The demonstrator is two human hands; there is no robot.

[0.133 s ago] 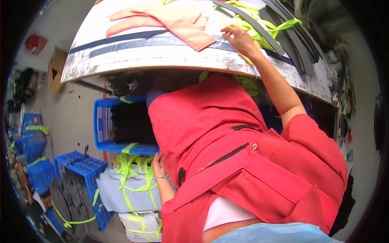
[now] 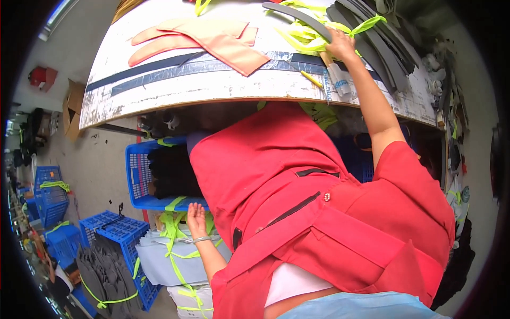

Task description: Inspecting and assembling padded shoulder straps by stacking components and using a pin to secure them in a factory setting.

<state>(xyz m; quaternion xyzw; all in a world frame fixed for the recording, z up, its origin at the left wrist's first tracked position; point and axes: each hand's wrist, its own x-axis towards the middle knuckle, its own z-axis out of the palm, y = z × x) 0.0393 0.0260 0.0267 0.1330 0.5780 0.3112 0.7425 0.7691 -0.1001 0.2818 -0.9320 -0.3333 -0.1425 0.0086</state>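
Observation:
Reaching over the white table, my right hand point(image 2: 341, 45) has its fingers curled on a curved grey strip point(image 2: 300, 17). Where the strip passes under the palm is hidden. Neon yellow-green ties point(image 2: 297, 40) lie around it, beside a bundle of dark grey strips point(image 2: 380, 48). Close below the hand are a clear plastic-wrapped piece point(image 2: 339, 78) and a thin yellow tool point(image 2: 312, 79). My left hand point(image 2: 196, 219) hangs low with the palm up and fingers apart, holding nothing, near the rim of a blue crate point(image 2: 159, 203).
Overlapping peach-orange cut pieces point(image 2: 220, 45) lie on the worn white table point(image 2: 175, 85). Dark material fills the blue crate. Below stand a tied light-grey stack point(image 2: 159, 260), another blue crate point(image 2: 125, 228) and a tied dark grey bundle point(image 2: 103, 271). A cardboard box point(image 2: 73, 109) is at the left.
My right hand has moved right, from over the table onto the grey strip, uncovering the yellow tool and plastic-wrapped piece. My left hand has shifted slightly left and turned its palm up.

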